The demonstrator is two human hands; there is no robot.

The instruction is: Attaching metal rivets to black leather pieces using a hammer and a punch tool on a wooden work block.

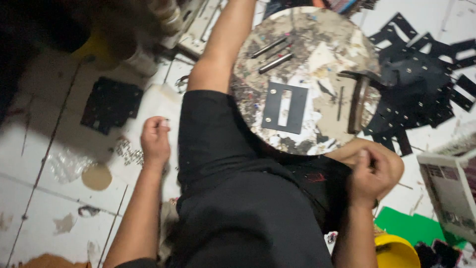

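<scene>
Down at the left hand point(155, 143), the grip is curled loosely shut, fingertips pinched together above a scatter of small silver rivets point(129, 153) on the white floor point(39, 198); whether a rivet sits between the fingers I cannot tell. The right hand point(373, 174) is closed into a fist against the bare knee beside it, thumb up, and what it may hold is hidden.

Between the two hands lie the person's black shorts point(238, 198), and just beyond them stands a round tabletop point(317, 54), its surface scarred and flecked with scraps. On it rests a flat black rectangular frame piece point(285, 107) with a slot cut through its middle and small silver rivets at its corners. Farther back on the tabletop lie two dark metal rods point(271, 54), side by side at a slant, and near the right rim a dark hammer point(361, 99) lies with its handle pointing toward the person.

Right of the tabletop, a heap of black cut pieces point(426, 74) spreads over the floor. Left of the leg lies a black stack of sheets point(111, 104). A yellow tub point(395, 250) and green sheet point(411, 226) sit by the right forearm.
</scene>
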